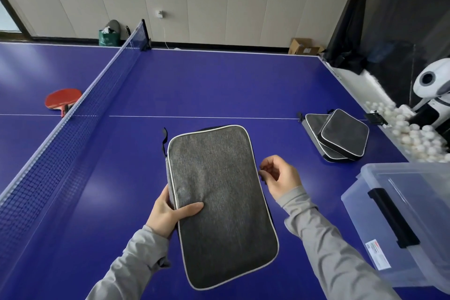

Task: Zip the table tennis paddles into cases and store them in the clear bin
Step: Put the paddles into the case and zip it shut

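The grey fabric paddle case is held flat above the blue table, just in front of the person; the left hand is clamped on its left edge, thumb on top, and the right hand pinches something small at its right edge, probably the zipper pull, though it is too small to tell; the case looks light, soft-skinned yet stiffened by padding, so an edge grip suits it and the zip needs a counter-hold. Right of the case lie two more cases, stacked and overlapping; the clear bin stands nearer, at the table's right edge. Left of the case, beyond the net, lies a red paddle. The table looks smooth and slick; white balls are heaped right of it.
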The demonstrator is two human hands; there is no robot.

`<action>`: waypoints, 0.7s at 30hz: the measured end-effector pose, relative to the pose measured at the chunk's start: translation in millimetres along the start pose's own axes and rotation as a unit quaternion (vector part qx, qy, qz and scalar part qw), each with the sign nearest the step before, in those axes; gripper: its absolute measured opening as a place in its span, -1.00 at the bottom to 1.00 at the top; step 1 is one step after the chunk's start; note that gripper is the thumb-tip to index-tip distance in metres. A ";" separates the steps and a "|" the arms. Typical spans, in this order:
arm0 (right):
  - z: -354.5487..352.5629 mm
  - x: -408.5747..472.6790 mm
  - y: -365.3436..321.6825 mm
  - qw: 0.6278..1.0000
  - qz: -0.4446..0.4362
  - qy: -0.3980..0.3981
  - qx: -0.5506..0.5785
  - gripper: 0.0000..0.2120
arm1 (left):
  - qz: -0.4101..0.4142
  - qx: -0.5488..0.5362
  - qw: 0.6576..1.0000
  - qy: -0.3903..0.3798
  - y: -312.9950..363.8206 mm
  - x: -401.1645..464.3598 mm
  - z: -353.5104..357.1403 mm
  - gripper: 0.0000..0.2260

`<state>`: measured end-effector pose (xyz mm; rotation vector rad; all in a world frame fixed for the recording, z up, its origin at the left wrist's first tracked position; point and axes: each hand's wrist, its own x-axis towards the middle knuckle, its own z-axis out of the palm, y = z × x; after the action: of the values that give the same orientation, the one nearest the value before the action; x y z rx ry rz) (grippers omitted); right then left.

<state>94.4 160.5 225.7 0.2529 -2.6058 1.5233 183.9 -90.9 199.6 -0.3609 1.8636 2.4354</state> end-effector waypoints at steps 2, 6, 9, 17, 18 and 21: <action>-2.5 2.4 -2.5 1.000 -0.011 0.003 0.007 -0.65 | -0.008 -0.002 1.000 -0.012 0.7 -1.2 0.0 -0.16; -6.7 7.6 -7.2 1.000 -0.026 -0.001 0.016 -0.64 | -0.019 -0.006 1.000 -0.020 0.6 -3.1 -0.4 -0.15; -8.7 9.7 -9.2 0.999 -0.030 0.010 0.013 -0.65 | -0.024 -0.002 0.999 -0.032 1.5 -3.5 -0.4 -0.17; -16.7 8.7 -7.1 0.996 -0.044 -0.031 -0.075 -0.79 | -0.005 0.057 0.997 -0.046 -0.3 -2.9 -9.7 -0.24; -16.4 6.8 -5.6 0.994 -0.040 -0.049 -0.089 -0.79 | -0.002 0.061 0.997 -0.047 0.3 -2.3 -11.8 -0.26; -13.3 -1.2 0.0 0.994 -0.004 -0.082 -0.071 -0.74 | -0.001 0.059 0.997 -0.041 0.3 -2.2 -16.7 -0.27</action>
<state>95.7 172.2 232.0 0.3886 -2.8208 1.3593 188.5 -106.7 196.2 -0.2525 1.9610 2.2881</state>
